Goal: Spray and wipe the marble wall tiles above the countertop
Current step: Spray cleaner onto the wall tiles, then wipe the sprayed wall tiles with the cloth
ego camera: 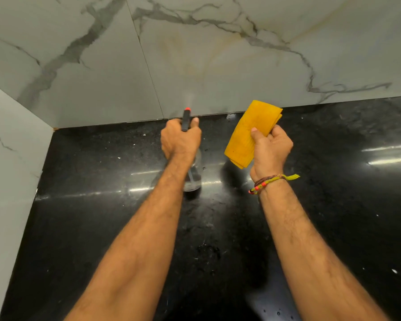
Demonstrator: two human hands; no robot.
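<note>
spray bottle (192, 179) mostly behind left hand (180, 141)

Two bare forearms, sleeveless and hairy, lead to the left hand (180, 141) and right hand (270, 151). At the right wrist sits a bracelet (267, 181) of braided brown, yellow-green and orange threads, its tassel pointing toward 3 o'clock.

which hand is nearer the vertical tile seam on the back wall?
Left. The left hand, gripping the spray bottle, sits just right of the tile seam; the right hand, holding the yellow cloth, is farther right.
</note>
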